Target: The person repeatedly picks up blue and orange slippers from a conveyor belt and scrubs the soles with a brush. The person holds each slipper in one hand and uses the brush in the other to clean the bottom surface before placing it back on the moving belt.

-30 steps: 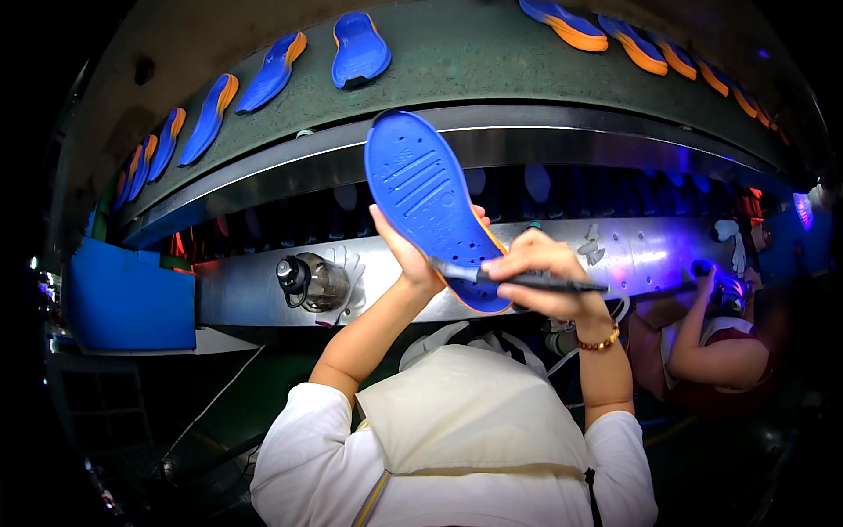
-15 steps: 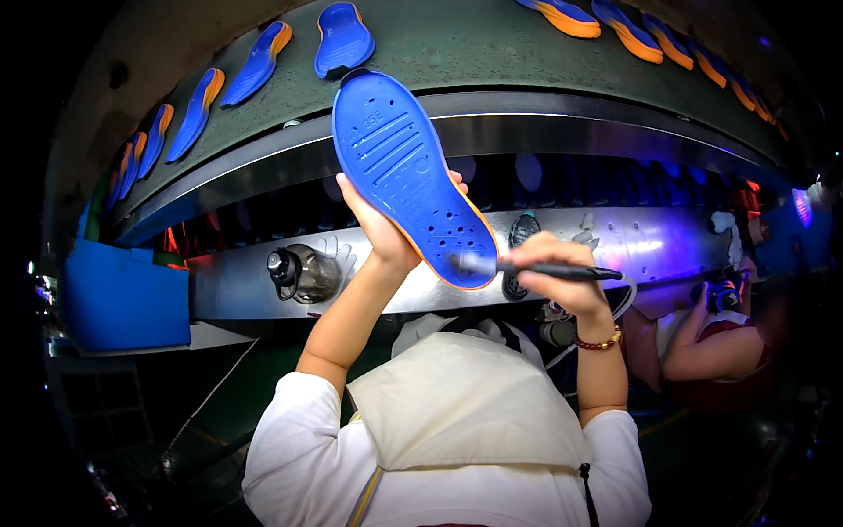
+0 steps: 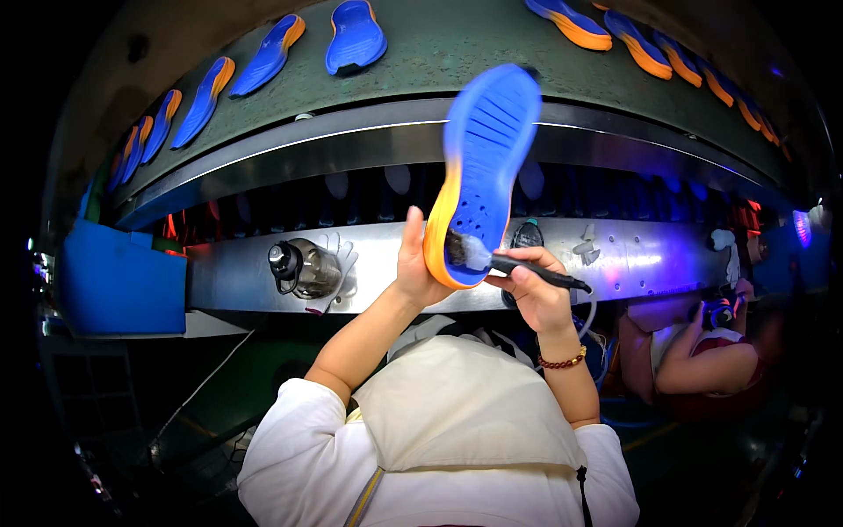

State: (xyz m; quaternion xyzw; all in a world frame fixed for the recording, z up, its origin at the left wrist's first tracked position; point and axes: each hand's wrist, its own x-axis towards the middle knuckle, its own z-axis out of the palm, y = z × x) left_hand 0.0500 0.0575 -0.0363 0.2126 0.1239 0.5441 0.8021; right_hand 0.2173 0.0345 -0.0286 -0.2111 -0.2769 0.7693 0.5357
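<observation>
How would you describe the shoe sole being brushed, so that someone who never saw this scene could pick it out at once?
Start at the long curved conveyor carrying a row of blue-and-orange soles. In front of it, the left hand lifts one blue shoe sole with an orange edge, while the right hand holds a brush to its heel. Unlike its neighbours, it stands upright in the air.

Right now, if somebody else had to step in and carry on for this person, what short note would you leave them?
Left hand: grips the blue shoe sole with orange rim by its lower edge, upright, tread facing you.
Right hand: holds a black-handled brush, bristles on the sole's heel end.
Around: more blue-and-orange soles lie on the grey conveyor above; a clear bottle sits on the metal ledge at left; another person works at right.
Done: brush is at the heel end.
Left: how much of the sole is coated cannot be told.
</observation>
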